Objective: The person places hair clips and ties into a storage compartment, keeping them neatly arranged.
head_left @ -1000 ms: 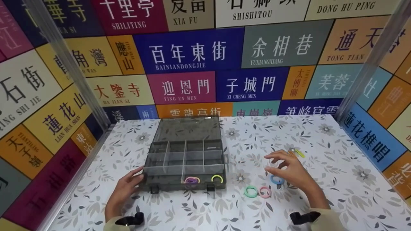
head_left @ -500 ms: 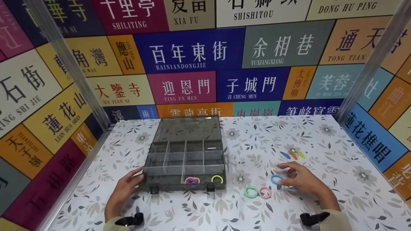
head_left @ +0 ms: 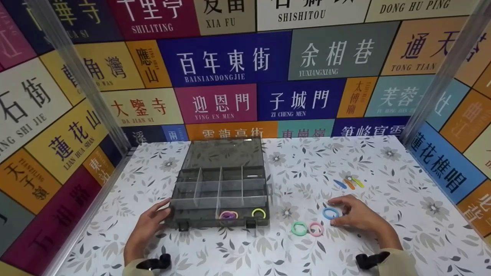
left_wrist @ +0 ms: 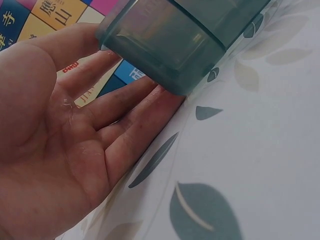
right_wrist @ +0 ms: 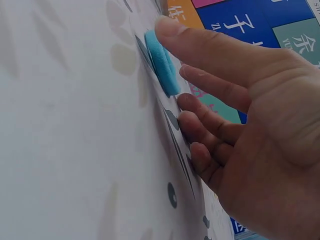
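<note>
In the head view my left hand (head_left: pixel 150 224) rests its fairly straight fingers against the left side of a smoky see-through compartment box (head_left: pixel 184 222). The left wrist view has the fingertips at the corner of that box (left_wrist: pixel 165 65). My right hand (head_left: pixel 362 216) is low over the table, thumb and forefinger apart on either side of a blue hair tie (head_left: pixel 330 213). In the right wrist view the thumb tip overlaps the end of this ribbed hair tie (right_wrist: pixel 162 62), the other fingers loosely bent. A green hair tie (head_left: pixel 299 229) and a pink one lie to its left.
The box's lid (head_left: pixel 226 153) is raised at the back. Its front compartment holds a purple hair tie (head_left: pixel 229 215) with others and a yellow one (head_left: pixel 259 213). Blue, orange and yellow hair clips (head_left: pixel 349 184) lie beyond my right hand. Sign-patterned walls (head_left: pixel 224 57) enclose the table.
My right hand has moved from above the hair clips down and back to the blue hair tie, uncovering the clips. My left hand stays at the box.
</note>
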A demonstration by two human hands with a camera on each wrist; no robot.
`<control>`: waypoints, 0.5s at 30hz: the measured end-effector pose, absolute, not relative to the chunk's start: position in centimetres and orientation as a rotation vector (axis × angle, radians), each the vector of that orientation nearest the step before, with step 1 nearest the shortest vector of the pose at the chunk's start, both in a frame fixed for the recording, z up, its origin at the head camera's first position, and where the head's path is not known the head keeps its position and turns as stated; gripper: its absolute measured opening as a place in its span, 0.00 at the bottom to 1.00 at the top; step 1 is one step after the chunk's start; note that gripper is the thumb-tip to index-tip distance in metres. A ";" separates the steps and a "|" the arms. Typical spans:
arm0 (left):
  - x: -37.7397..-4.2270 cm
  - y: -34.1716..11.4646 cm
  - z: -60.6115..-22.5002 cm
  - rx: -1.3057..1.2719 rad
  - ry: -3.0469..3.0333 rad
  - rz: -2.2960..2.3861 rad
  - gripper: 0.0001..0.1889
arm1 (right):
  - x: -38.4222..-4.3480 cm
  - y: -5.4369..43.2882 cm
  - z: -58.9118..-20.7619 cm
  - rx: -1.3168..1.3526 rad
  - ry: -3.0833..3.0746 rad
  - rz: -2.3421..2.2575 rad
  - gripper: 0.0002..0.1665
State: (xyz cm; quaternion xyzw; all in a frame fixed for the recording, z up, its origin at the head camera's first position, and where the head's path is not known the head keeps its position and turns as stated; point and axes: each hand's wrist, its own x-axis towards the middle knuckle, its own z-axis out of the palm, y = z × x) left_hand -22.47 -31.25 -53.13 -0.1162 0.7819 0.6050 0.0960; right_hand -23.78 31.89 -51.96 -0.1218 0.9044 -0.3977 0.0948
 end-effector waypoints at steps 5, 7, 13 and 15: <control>-22.4 -31.2 -53.1 -0.333 2.290 1.824 0.32 | -23.7 31.5 -52.1 -0.315 2.698 -1.189 0.33; -22.3 -31.2 -53.1 -0.335 2.288 1.826 0.32 | -23.7 31.3 -52.1 -0.295 2.704 -1.180 0.32; -22.3 -31.1 -53.0 -0.336 2.286 1.851 0.31 | -23.8 31.1 -52.1 -0.286 2.717 -1.153 0.27; -22.3 -31.1 -53.0 -0.334 2.289 1.852 0.31 | -23.7 31.0 -52.1 -0.287 2.725 -1.151 0.26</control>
